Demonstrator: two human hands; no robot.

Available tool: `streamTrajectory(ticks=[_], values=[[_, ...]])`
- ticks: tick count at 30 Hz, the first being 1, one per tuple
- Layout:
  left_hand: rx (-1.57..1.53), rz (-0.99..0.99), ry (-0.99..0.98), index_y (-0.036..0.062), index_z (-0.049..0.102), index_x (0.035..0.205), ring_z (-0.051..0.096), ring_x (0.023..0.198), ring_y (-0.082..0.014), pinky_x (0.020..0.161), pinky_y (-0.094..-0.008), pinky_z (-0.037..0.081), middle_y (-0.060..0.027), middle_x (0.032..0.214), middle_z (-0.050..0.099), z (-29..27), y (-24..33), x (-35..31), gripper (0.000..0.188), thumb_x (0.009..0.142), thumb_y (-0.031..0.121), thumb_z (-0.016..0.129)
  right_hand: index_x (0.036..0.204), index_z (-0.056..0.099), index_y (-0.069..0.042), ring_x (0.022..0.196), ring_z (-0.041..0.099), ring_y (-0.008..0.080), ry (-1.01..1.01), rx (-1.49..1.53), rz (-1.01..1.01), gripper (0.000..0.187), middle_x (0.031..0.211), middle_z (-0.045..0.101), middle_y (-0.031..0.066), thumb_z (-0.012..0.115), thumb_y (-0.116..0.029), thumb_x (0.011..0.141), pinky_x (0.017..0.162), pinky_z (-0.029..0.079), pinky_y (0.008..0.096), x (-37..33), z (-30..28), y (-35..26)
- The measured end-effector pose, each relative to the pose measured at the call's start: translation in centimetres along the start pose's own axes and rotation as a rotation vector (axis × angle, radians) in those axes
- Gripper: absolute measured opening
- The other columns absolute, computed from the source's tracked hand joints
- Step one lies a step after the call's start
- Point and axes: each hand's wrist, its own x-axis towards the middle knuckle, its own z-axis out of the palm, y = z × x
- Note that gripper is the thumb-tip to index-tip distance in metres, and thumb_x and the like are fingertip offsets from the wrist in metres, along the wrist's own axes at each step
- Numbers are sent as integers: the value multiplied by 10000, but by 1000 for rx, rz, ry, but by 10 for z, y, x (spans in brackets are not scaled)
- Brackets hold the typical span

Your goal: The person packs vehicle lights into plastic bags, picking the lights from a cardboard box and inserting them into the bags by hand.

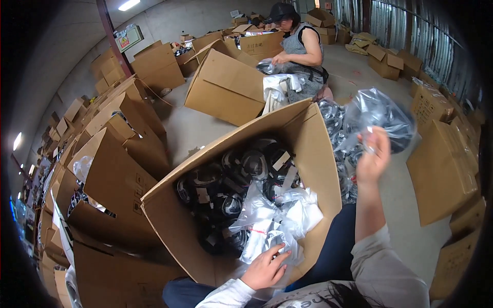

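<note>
A large open cardboard box (324, 138) stands tilted in front of me. Inside lie several black, rounded items (254, 165) with pale tags, whose kind I cannot make out. A heap of clear plastic bags (303, 213) covers the near right part of the box. Over that heap rests my left hand (267, 267), fingers apart and touching the plastic. Off the box's right side, my right hand (374, 154) pinches a clear plastic bag (382, 115) with something dark in it. The bag is slightly blurred.
Wrapped dark items (334, 118) lie piled on the floor right of the box. Beyond it a person (303, 56) handles a bag beside another carton (226, 87). Cardboard boxes line the left (113, 179) and the right (441, 169). A post (110, 36) stands at the back left.
</note>
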Motion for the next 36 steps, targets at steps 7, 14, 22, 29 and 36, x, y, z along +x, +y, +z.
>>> streamTrajectory(ticks=[7,14,22,29,36], values=[[5,-84,-51,52,519,1251,549,1082,-361,880,-393,490,-188,1288,460,0,-6,1,434,848,166,631,837,590,-28,611,572,133,-522,-536,1067,272,685,594,84,501,-256,955,529,433,278,-67,-54,191],[24,-38,-167,56,472,1292,572,1065,-349,876,-394,494,-189,1308,454,8,-12,8,489,835,155,616,1026,604,42,946,639,366,-975,-820,827,326,996,650,253,552,-244,878,805,503,398,-126,-54,279],[146,-138,-341,85,496,1259,593,1036,-303,839,-396,491,-142,1257,505,8,-19,-24,439,849,209,594,1072,591,-54,1002,545,353,-321,-406,544,245,1060,589,172,561,-114,837,912,421,409,-91,8,163],[190,-175,-663,106,530,1198,609,989,-277,833,-420,452,-93,1090,604,17,-24,-30,373,871,280,559,925,632,-117,1183,410,373,-1107,-530,-162,225,1248,505,129,649,-202,717,978,313,530,-174,57,43],[266,-286,-650,99,559,1138,614,964,-300,827,-430,463,-102,1053,618,14,-29,-42,326,877,294,563,1133,652,-155,1380,216,378,-1868,-487,-91,402,1534,212,99,645,-338,775,1110,113,605,-298,65,18]])
